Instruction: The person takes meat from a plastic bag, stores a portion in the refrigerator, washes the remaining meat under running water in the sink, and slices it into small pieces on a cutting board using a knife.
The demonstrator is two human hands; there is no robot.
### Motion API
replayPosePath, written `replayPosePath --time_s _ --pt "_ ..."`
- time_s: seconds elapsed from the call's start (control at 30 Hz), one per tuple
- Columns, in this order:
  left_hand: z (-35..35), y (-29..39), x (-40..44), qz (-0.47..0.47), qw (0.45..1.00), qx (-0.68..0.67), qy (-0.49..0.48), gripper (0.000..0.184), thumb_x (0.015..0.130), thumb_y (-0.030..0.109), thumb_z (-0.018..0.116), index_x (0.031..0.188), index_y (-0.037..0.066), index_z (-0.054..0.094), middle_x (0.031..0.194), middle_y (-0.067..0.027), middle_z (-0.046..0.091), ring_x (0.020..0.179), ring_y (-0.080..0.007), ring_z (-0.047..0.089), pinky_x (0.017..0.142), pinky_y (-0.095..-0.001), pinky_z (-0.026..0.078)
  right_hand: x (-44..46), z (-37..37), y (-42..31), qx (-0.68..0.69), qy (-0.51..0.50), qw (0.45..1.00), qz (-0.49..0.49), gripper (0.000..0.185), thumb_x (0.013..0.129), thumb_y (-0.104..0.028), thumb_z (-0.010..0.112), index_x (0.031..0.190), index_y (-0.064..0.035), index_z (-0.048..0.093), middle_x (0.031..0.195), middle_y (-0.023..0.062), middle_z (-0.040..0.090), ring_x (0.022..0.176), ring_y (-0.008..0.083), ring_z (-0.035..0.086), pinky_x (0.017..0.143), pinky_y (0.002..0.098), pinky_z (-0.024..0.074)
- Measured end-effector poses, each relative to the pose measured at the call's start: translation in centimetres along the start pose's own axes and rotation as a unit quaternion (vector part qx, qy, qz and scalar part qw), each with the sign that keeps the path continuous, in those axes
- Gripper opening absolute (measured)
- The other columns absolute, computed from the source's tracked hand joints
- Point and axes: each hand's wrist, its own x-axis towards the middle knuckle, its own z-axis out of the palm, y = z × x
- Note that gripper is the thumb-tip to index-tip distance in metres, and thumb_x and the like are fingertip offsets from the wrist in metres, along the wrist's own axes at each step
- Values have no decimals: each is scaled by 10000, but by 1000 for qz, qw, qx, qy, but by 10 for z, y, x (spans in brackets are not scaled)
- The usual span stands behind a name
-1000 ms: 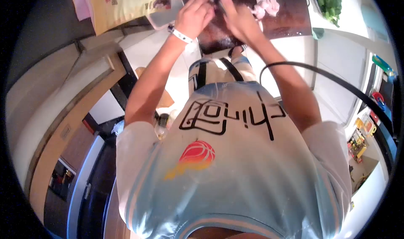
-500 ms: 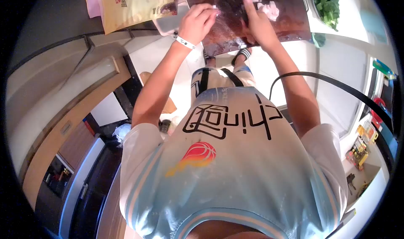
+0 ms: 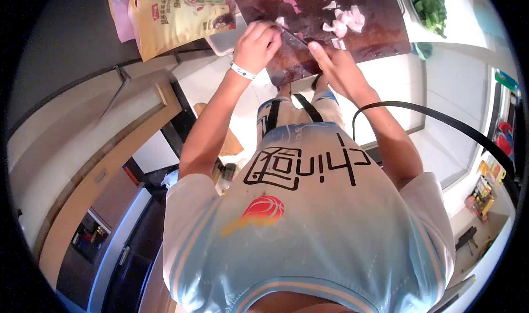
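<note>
At the top of the head view lies a dark brown cutting board [image 3: 380, 34] with wet spots. My left hand [image 3: 258, 45], a white band at its wrist, pinches a small pale piece [image 3: 280, 22] at the board's left side. My right hand [image 3: 343, 70] is closed round the handle of a knife [image 3: 295, 37], whose blade reaches toward my left fingertips. Several pale chunks [image 3: 350, 22] lie right of the knife. A small pink piece [image 3: 292, 4] sits farther back, and another pink piece is at the top edge.
A yellow food bag [image 3: 182, 15] and a pale tray [image 3: 220, 41] are left of the board. A bowl of green leaves [image 3: 428, 7] stands at the right. A black strap [image 3: 435, 114] curves across my right forearm. The floor shows below the board.
The knife has turned from a broad, upright view to a thin slant, its blade now at my left fingertips. My right hand has come lower. The view has shifted slightly.
</note>
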Motion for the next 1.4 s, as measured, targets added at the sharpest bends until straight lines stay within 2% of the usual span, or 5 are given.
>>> replayPosePath --time_s 0.27,0.43,0.73,1.33,1.4 --pt "-4 -2 4 0 999 5 -44 81 724 56 695 740 35 618 807 -79 586 799 -273 594 670 -378 523 7 5 -3 20 -12 999 28 641 976 -527 436 919 74 652 769 290 625 812 453 615 762 464 475" --pt "-8 -6 18 0 999 -8 -40 78 728 45 693 753 36 620 815 -85 589 802 -274 596 661 -380 522 38 17 -13 1 7 996 -88 616 980 -508 427 943 73 629 827 335 605 873 488 590 794 502 457" --pt "10 -5 6 -15 999 -48 9 157 727 39 730 872 35 671 980 -90 661 847 -286 628 753 -370 531 35 10 -13 83 14 994 71 783 974 -607 332 855 112 620 680 315 569 741 477 574 763 453 464" --pt "13 -13 4 -31 997 -65 36 131 723 57 736 850 60 706 966 -74 672 849 -270 633 757 -359 528 4 22 1 112 96 989 33 685 986 -555 354 1003 69 635 864 332 618 924 480 602 851 440 457" --pt "16 -11 8 -35 996 -68 40 140 724 53 734 861 65 711 961 -68 676 854 -263 634 764 -360 526 58 19 2 38 68 995 66 787 950 -633 355 886 88 662 815 353 626 906 536 569 829 470 464"
